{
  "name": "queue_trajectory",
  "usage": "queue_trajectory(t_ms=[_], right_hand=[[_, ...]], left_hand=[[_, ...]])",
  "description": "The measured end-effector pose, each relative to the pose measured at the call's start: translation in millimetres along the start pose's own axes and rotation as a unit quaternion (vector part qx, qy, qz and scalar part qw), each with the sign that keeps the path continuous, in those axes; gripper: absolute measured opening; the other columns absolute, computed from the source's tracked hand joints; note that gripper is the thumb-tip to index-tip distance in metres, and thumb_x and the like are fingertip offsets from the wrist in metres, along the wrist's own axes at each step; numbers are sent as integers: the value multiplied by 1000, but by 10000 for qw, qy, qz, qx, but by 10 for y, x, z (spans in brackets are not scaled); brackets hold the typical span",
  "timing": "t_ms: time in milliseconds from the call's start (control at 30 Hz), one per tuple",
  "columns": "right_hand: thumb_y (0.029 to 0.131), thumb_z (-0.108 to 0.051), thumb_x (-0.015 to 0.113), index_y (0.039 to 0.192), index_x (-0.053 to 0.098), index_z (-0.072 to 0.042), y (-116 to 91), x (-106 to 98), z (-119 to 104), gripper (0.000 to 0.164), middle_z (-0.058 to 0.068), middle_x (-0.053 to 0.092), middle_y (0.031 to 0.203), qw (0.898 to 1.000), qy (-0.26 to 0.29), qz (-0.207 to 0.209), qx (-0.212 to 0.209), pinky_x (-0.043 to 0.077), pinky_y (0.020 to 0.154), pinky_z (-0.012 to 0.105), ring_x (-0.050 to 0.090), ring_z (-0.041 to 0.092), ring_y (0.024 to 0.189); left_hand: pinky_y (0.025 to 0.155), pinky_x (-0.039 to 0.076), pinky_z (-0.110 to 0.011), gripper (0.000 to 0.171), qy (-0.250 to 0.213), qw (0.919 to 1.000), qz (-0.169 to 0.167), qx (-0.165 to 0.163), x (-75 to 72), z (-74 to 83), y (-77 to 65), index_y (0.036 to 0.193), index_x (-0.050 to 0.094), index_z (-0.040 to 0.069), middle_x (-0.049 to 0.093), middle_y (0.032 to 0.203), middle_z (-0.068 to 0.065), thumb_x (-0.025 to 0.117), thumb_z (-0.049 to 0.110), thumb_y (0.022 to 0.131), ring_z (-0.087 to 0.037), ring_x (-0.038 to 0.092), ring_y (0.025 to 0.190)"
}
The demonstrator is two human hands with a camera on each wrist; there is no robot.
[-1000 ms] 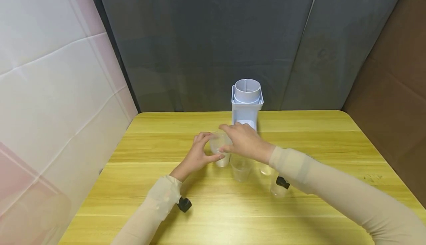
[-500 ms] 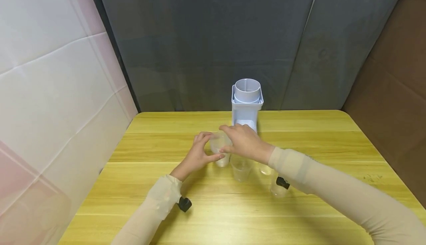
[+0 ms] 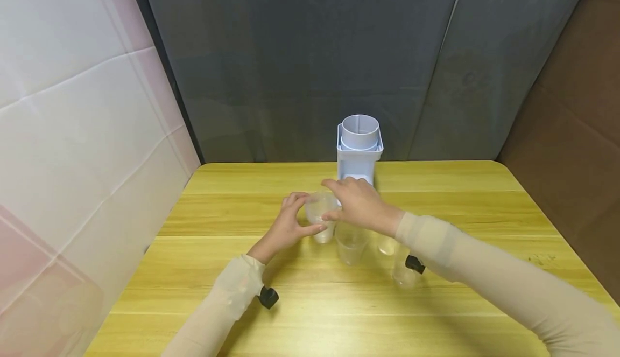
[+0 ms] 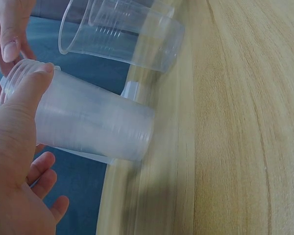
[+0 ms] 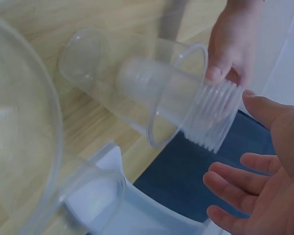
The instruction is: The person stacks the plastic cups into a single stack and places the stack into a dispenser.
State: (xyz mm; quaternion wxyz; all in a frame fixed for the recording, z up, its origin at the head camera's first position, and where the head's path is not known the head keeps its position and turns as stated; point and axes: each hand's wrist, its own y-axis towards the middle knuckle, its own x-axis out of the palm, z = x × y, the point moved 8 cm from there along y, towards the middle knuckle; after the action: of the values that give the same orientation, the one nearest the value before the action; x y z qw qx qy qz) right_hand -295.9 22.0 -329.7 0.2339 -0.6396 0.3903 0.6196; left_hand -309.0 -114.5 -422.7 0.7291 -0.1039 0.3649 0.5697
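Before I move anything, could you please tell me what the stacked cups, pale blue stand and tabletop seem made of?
Stacked cups: thin, milky plastic by the look, since light passes through their walls.
Pale blue stand: probably smooth moulded plastic, given its even colour and rounded edges.
Tabletop: wood or wood-look laminate, slightly glossy, from its grain and soft glare.

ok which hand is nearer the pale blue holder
Right. The right hand is just in front of the holder; the left hand is farther away, front and left.
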Motion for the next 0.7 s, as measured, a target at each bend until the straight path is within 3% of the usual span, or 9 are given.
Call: queue_trajectory(t_ms=[433, 700], right_hand=[[81, -42, 80, 137, 53, -8, -171, -276, 411, 71, 15, 70, 119, 9977, 487, 353, 300, 54, 89, 48, 68, 32, 108], [80, -41, 80, 135, 55, -8, -242, -315, 490, 69, 15, 71, 118, 9976, 467, 397, 329, 54, 87, 48, 68, 33, 104]], left_hand=[[109, 38, -58, 71, -13, 10000, 70, -64, -4, 8, 21, 137, 56, 12, 46, 140, -12, 86, 32, 76, -33, 34, 135], [110, 38, -59, 72, 4, 9999, 68, -135, -9, -17, 15, 137, 56, 11, 46, 141, -13, 86, 33, 76, -33, 34, 136]])
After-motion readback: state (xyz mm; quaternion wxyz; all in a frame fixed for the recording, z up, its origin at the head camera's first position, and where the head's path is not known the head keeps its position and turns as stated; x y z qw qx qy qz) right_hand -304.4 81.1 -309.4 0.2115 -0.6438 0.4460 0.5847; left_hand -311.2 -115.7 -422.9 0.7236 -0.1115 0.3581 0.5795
